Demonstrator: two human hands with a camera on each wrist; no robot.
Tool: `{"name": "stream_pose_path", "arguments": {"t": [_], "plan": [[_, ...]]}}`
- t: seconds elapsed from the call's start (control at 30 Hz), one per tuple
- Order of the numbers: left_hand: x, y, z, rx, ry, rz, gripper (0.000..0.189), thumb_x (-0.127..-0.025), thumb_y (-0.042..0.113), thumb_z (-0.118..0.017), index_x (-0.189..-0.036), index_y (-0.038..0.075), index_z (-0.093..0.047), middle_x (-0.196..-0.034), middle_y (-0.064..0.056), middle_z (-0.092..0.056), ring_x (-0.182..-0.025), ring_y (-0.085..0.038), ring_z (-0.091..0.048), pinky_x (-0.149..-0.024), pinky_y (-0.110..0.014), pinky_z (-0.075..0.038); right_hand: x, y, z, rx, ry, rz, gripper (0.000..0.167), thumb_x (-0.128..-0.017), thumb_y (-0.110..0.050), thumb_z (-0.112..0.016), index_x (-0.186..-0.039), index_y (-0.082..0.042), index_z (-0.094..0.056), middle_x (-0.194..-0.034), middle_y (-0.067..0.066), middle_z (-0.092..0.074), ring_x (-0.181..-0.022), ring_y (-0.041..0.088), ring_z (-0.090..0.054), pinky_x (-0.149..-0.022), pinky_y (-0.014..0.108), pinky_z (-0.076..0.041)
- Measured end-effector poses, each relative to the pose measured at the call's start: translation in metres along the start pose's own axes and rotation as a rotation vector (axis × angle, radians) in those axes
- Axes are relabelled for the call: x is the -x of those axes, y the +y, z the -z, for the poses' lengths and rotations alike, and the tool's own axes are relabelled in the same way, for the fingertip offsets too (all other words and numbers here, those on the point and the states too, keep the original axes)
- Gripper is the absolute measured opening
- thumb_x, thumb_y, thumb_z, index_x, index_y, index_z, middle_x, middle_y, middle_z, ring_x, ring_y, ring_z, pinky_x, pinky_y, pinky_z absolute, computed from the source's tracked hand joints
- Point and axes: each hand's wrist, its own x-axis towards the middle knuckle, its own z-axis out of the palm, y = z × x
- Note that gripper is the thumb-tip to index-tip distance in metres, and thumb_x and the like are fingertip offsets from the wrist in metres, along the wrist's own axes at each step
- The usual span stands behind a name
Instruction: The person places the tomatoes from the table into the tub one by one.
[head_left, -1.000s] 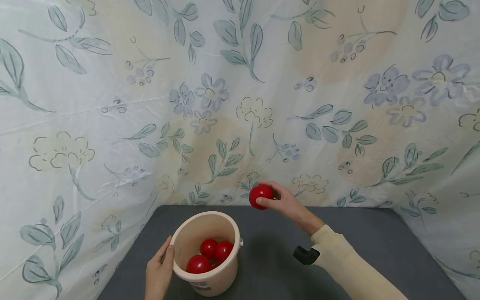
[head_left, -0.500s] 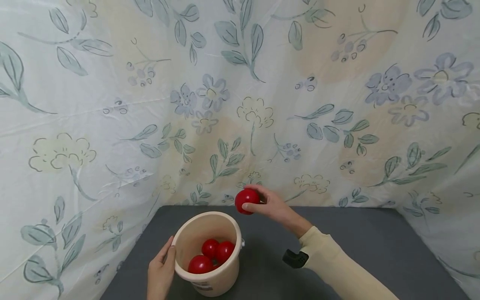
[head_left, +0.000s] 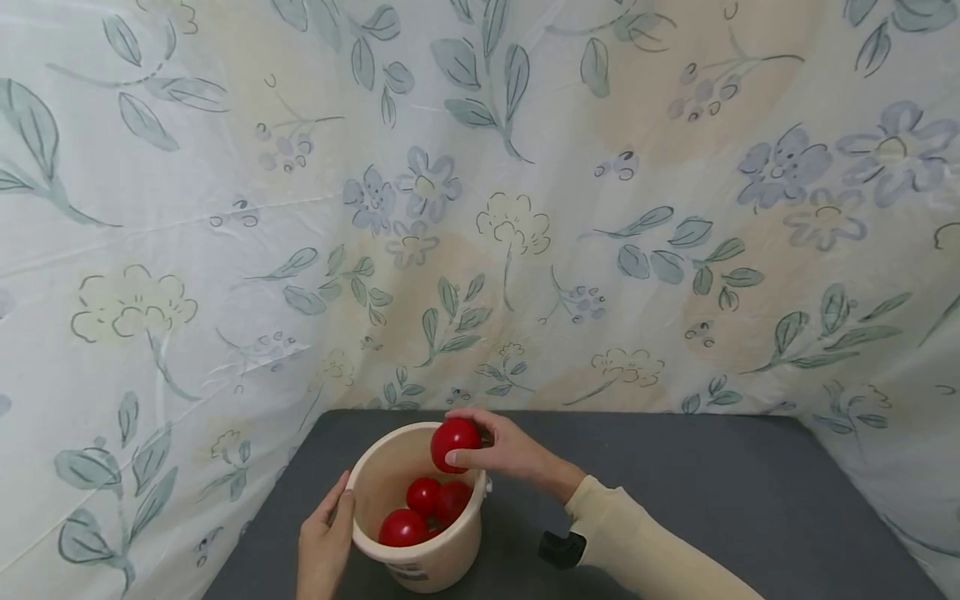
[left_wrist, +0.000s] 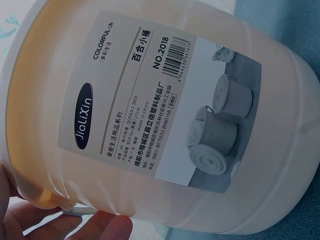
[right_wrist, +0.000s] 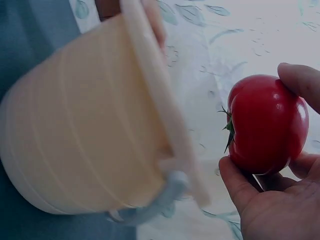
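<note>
A cream plastic bucket (head_left: 453, 554), its mouth tipped toward me, has several red tomatoes (head_left: 402, 528) inside. My left hand (head_left: 324, 533) holds its left side at the rim; in the left wrist view, fingers (left_wrist: 112, 227) lie against the wall beside the printed label (left_wrist: 160, 100). Between thumb and fingers, my right hand (head_left: 517, 454) grips another red tomato (head_left: 455, 435) over the right back part of the bucket's rim. The right wrist view shows green leaves at that tomato's stem end, facing the bucket.
The bucket stands on a dark grey table (head_left: 660, 483). Behind and beside it hangs a pale cloth (head_left: 525, 250) printed with leaves and flowers. A grey-white handle (right_wrist: 160, 200) hangs at the bucket's side. A black device (head_left: 562, 550) is at the right wrist.
My right hand has carried its tomato left and down, from right of the bucket to over its rim. The left hand and the bucket have stayed nearly in place.
</note>
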Motion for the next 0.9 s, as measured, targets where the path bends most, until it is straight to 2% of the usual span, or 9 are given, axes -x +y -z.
{"name": "stream_pose_path", "arguments": {"t": [0.17, 0.57, 0.8, 0.9], "plan": [[-0.0006, 0.0009, -0.0003, 0.0, -0.008, -0.003, 0.051, -0.107, 0.032, -0.044, -0.149, 0.005, -0.049, -0.152, -0.025, -0.045, -0.139, -0.045, -0.045, -0.1, -0.054, -0.052, 0.0, 0.0038, -0.0101, -0.02, -0.027, -0.035, 0.068, -0.087, -0.026, -0.077, -0.147, -0.013, -0.049, -0.136, 0.008, -0.061, -0.117, 0.022, -0.059, -0.095, 0.043, -0.062], [-0.0025, 0.0003, 0.0001, -0.015, -0.012, 0.01, 0.051, -0.107, 0.032, -0.043, -0.15, 0.005, -0.048, -0.152, -0.027, -0.043, -0.138, -0.047, -0.045, -0.098, -0.055, -0.053, -0.0033, 0.0089, -0.0124, -0.009, -0.018, -0.069, 0.066, -0.087, -0.03, -0.077, -0.146, -0.019, -0.051, -0.136, 0.006, -0.061, -0.119, 0.023, -0.058, -0.095, 0.043, -0.061], [-0.0015, 0.0008, 0.0003, -0.015, -0.015, 0.011, 0.051, -0.107, 0.033, -0.043, -0.15, 0.005, -0.048, -0.152, -0.027, -0.043, -0.138, -0.047, -0.045, -0.098, -0.055, -0.053, -0.0025, 0.0083, -0.0123, -0.02, -0.022, -0.023, 0.06, -0.093, -0.032, -0.071, -0.146, -0.013, -0.05, -0.141, 0.008, -0.06, -0.129, 0.024, -0.057, -0.109, 0.046, -0.053], [-0.0007, 0.0013, 0.0003, -0.017, -0.014, 0.012, 0.051, -0.107, 0.033, -0.043, -0.15, 0.006, -0.048, -0.152, -0.027, -0.043, -0.138, -0.047, -0.045, -0.098, -0.055, -0.053, -0.0014, 0.0086, -0.012, -0.031, -0.023, -0.025, 0.06, -0.094, -0.032, -0.07, -0.146, -0.011, -0.05, -0.14, 0.007, -0.061, -0.129, 0.024, -0.057, -0.111, 0.046, -0.052]]}}
